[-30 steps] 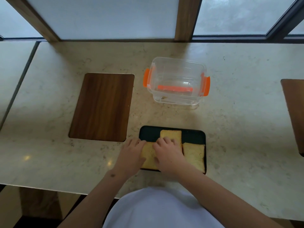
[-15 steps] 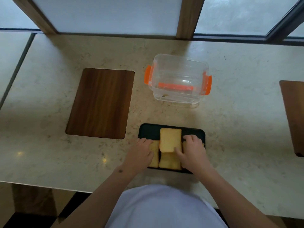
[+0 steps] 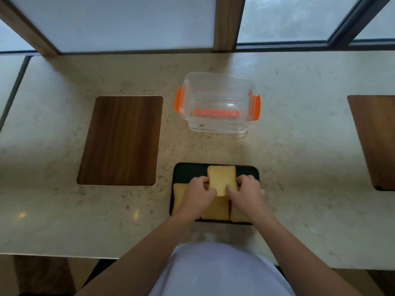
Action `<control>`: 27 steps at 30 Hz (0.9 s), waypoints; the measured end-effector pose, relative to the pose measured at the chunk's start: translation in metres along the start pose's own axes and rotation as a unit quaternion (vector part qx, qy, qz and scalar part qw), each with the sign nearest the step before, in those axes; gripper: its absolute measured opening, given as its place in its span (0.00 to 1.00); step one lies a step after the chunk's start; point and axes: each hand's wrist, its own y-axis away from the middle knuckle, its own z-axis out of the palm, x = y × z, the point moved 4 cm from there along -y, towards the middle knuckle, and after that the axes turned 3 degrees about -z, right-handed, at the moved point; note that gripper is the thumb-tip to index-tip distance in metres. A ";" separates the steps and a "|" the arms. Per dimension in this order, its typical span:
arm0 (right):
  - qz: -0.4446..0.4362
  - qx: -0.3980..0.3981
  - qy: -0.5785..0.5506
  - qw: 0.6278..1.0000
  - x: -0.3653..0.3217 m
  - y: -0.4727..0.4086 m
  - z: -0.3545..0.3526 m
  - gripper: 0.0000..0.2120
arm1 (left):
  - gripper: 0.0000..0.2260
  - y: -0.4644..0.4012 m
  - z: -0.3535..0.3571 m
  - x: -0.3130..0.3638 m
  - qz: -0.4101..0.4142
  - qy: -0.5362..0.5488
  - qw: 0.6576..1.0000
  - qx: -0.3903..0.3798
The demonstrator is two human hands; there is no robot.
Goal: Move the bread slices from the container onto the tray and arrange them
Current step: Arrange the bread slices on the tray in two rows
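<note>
A dark rectangular tray (image 3: 188,170) lies on the counter just in front of me. One bread slice (image 3: 222,178) sits raised over its middle. My left hand (image 3: 197,194) grips that slice's left edge and my right hand (image 3: 245,192) grips its right edge. Beneath it, a row of slices lies along the tray's near side: a left slice (image 3: 178,192), a middle slice (image 3: 215,208), and a right slice (image 3: 235,215) mostly hidden by my right hand. The clear container (image 3: 218,103) with orange clips stands behind the tray, with no bread visible inside.
A dark wooden inlay (image 3: 120,139) is set into the counter to the left. Another wooden panel (image 3: 376,139) shows at the right edge. Window frames run along the back. The counter's near edge (image 3: 64,256) is close to my body.
My hands left the lower slices and closed on the two sides of the upper middle slice. That slice now overlaps the near row.
</note>
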 end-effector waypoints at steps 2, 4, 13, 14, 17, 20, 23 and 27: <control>0.008 0.004 -0.021 1.000 0.017 0.003 -0.006 0.22 | 0.23 0.005 0.009 0.003 0.023 0.004 0.999 -0.023; 0.018 -0.005 -0.048 0.999 0.033 0.007 -0.010 0.22 | 0.23 0.009 0.021 0.007 0.044 -0.002 0.997 -0.059; 0.022 -0.037 -0.046 0.998 0.051 0.014 -0.011 0.24 | 0.19 0.004 0.023 0.009 0.076 -0.039 0.989 -0.124; 0.028 -0.040 -0.052 0.997 0.051 0.013 -0.013 0.24 | 0.20 0.000 0.014 0.006 0.077 -0.049 0.989 -0.116; 0.032 -0.014 -0.047 0.998 0.046 0.011 -0.024 0.25 | 0.21 -0.016 -0.025 -0.008 0.080 -0.098 0.991 -0.045; -0.057 0.058 -0.007 0.997 0.019 0.012 -0.037 0.22 | 0.21 -0.024 -0.054 -0.028 0.096 -0.209 0.973 -0.020; -0.175 0.063 0.046 0.981 -0.024 0.015 -0.032 0.18 | 0.22 -0.027 -0.060 -0.043 0.121 -0.361 0.924 -0.035; -0.267 -0.031 0.132 0.954 -0.067 0.018 0.006 0.22 | 0.23 -0.032 -0.058 -0.049 0.121 -0.449 0.885 -0.039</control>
